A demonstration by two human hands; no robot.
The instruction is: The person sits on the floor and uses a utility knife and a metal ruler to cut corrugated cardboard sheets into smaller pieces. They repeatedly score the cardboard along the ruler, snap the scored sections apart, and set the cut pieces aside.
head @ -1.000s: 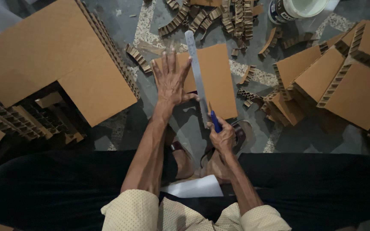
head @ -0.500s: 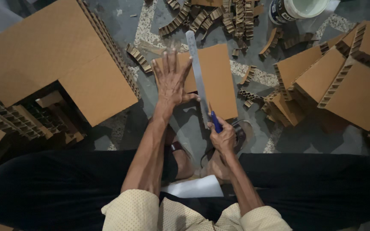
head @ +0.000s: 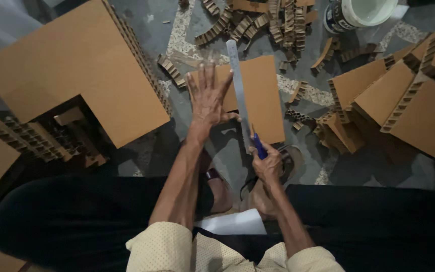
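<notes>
In the head view, the left hand (head: 208,98) is lying flat with its fingers spread, pressing on a rectangular brown cardboard sheet (head: 263,95) and on the edge of a long, thin metal ruler (head: 238,90) that is running lengthwise across the sheet. The right hand (head: 268,163) is closing around a blue-handled cutter (head: 259,146), its tip sitting against the ruler at the sheet's near edge. The sheet is resting on a grey speckled stone floor (head: 303,93) just in front of the person's knees.

One large L-shaped honeycomb board (head: 76,70), smooth on top with open cells along its edge, is lying to the left. Several smaller honeycomb panels (head: 404,95), at least four, are stacking up at the right. Many short corrugated offcut strips (head: 273,20) are lying scattered beyond the sheet. One white bucket (head: 363,12) is standing at the top.
</notes>
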